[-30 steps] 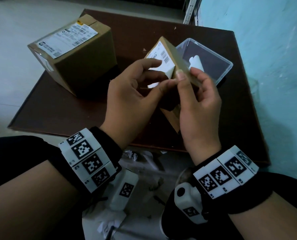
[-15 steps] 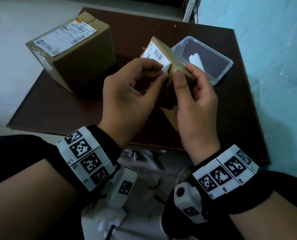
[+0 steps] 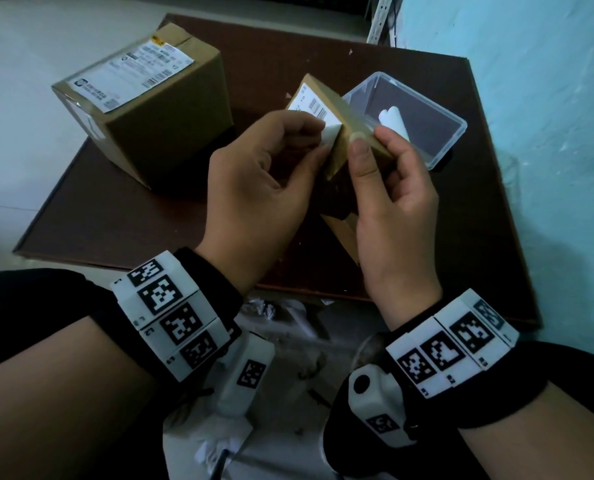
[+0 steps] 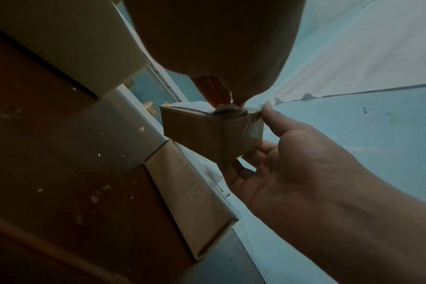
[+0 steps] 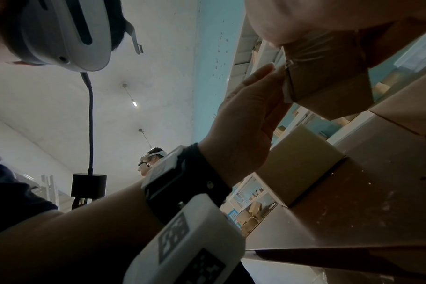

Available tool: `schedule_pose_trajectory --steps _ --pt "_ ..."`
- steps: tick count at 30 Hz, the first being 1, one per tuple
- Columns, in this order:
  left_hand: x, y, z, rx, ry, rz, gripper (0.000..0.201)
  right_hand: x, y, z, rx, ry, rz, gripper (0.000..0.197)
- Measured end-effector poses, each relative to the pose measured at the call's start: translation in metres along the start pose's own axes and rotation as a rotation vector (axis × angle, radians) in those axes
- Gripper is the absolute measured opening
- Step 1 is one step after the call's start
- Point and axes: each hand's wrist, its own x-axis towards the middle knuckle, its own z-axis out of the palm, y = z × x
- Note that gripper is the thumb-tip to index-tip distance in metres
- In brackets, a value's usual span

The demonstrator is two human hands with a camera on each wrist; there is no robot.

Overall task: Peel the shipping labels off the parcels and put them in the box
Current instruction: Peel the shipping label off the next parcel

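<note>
Clear plastic box (image 3: 441,147): peeled labels (image 3: 394,121) inside | hands: left (image 3: 257,188) pinches label corner (image 3: 330,135), right (image 3: 392,202) grips small parcel (image 3: 354,129) (tilted)

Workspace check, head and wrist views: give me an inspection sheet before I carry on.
Surface: dark brown board, speckled with pale flecks.
Job's things: small parcel held up off the board, its label lifted at the near corner; large parcel at far left, label fully stuck on; clear plastic box at far right, holding a rolled white label.
Clutter: crumpled white paper below the near edge.
Hands: left hand pinches the lifted corner; right hand grips the small parcel.
Cables: headset cable, clear of the work.
Surroundings: turquoise wall; shelves with boxes; another person farther back.
</note>
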Motion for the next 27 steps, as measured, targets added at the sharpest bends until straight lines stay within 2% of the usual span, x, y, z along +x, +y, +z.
schedule_pose_trajectory --steps 4,10,17,23,27 --pt "0.0011 -0.0007 -0.0007 0.009 0.012 -0.017 0.016 -0.0003 -0.0020 0.0005 -0.014 -0.011 -0.011 0.054" --pt "-0.0035 0.0061 0.0002 -0.017 -0.048 0.014 0.034 -0.0005 -0.0048 -0.0004 0.012 0.004 0.024 0.054" --pt "-0.0043 0.0043 0.0008 -0.068 -0.007 0.052 0.021 -0.0012 -0.0067 0.0002 0.086 0.035 0.048 0.052" --pt "-0.0006 0.0079 -0.0047 -0.017 -0.108 0.087 0.030 -0.0010 -0.0051 -0.0014 0.085 0.029 0.034 0.033" --pt "-0.0008 0.0084 -0.0025 -0.044 -0.091 0.070 0.027 0.0001 -0.0056 -0.0018 0.070 0.044 0.007 0.035"
